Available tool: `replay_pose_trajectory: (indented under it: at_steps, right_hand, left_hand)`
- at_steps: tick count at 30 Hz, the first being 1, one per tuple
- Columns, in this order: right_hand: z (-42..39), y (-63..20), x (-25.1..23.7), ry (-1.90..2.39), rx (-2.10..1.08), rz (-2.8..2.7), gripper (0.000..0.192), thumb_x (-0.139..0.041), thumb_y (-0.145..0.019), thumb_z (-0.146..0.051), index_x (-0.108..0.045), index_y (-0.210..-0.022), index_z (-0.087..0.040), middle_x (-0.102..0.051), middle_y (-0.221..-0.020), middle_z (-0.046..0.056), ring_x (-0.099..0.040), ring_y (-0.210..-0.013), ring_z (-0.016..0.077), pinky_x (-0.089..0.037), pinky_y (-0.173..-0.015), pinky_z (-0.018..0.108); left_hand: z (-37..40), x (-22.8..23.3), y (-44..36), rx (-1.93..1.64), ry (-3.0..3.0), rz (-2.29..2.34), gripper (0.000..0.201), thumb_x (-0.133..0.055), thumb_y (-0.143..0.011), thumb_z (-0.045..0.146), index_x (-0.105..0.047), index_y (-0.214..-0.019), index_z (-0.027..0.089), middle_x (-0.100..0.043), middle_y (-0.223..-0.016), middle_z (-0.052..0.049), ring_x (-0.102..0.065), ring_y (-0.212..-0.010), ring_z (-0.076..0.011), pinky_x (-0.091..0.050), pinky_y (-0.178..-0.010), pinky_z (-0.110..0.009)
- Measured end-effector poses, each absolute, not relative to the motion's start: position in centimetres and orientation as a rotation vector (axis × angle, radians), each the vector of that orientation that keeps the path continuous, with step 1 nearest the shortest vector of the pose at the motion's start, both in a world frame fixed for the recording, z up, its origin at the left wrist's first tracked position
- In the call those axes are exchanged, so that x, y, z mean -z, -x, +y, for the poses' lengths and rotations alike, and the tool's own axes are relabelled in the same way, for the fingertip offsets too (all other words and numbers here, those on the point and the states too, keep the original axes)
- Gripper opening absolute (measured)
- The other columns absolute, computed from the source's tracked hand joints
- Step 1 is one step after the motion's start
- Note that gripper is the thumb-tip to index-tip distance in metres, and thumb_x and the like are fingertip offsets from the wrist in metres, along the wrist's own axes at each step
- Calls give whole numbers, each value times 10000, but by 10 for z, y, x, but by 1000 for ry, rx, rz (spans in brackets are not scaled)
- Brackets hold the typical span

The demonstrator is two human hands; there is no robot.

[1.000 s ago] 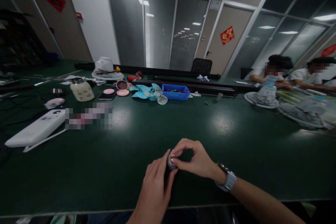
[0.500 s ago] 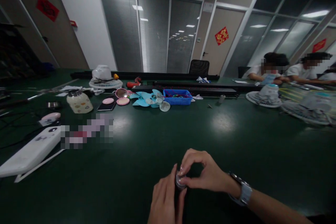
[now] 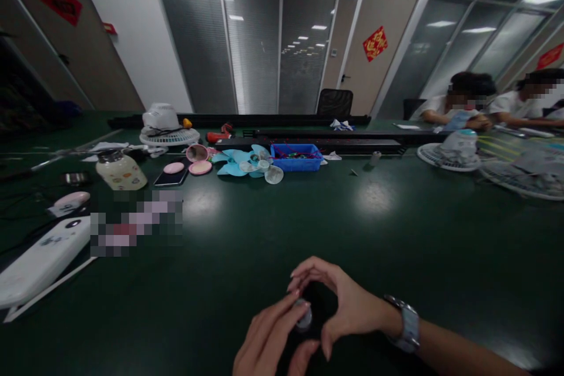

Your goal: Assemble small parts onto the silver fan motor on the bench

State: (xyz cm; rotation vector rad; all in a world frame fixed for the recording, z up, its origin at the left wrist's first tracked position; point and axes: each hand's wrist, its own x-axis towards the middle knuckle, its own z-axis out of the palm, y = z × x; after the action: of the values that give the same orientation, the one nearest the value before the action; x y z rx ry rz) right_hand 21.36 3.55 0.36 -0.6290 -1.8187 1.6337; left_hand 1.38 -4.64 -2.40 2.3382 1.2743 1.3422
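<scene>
A small round silvery piece [image 3: 304, 318] sits between my two hands near the front of the table. My left hand [image 3: 275, 335] has a fingertip resting on its top edge, while the thumb stands apart below it. Curved around the far and right side, my right hand [image 3: 337, 299] is open, with a gap between its fingers and thumb and nothing in its grasp. The right fingertips are close to the left fingers; whether they touch is unclear. A watch [image 3: 405, 323] is on my right wrist. The lower part of the silvery piece is hard to make out.
Across the dark green table [image 3: 247, 229] are a blue bin [image 3: 296, 165] with wires, light-blue fan blades [image 3: 235, 163], a small cylinder [image 3: 375, 158] and a white phone-shaped item [image 3: 46, 255]. A cream jar [image 3: 121, 171] stands left. Other people [image 3: 467, 103] sit at the far right.
My right fingers and thumb have let go of the silvery piece and spread apart. My left thumb has moved away from it. The view has shifted slightly.
</scene>
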Motion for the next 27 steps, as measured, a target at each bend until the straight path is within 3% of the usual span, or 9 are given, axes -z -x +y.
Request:
replay_pose_trajectory:
  at_steps: [3,10,20,27]
  right_hand:
    - [34,-213,-6,650,-1655,-1853,830,-980,-401,-317,-615,-1137,-202,-687,-1102,50,-650,-1018,222,-506,-925,347]
    - [19,-206,-6,748,-1313,-2037,409,-892,-651,-274,-726,-1011,-173,-742,-958,25,-685,-918,210,-511,-845,302]
    - [21,-207,-1,721,-1260,-2093,371,-883,-659,-323,-715,-949,-163,-726,-874,11,-675,-844,200,-505,-788,303]
    - [16,-210,-5,771,-1255,-2094,374,-890,-642,-334,-701,-912,-156,-726,-870,18,-670,-818,192,-518,-757,299]
  left_hand:
    - [-44,6,-7,-1225,-2321,1246,326,-650,-898,210,-639,-1220,256,-734,-1179,-45,-723,-1034,-187,-593,-883,-225]
    - [-43,-28,-13,-1082,-2121,1314,210,-638,-900,182,-756,-1046,276,-777,-1060,2,-748,-939,-166,-593,-842,-207]
    - [-37,-31,-17,-1099,-2182,1352,192,-648,-869,74,-769,-870,223,-783,-910,0,-730,-848,-182,-544,-788,-273]
    - [-45,-24,0,-1307,-2165,1483,130,-618,-908,170,-737,-891,221,-763,-944,-14,-709,-891,-190,-519,-825,-295]
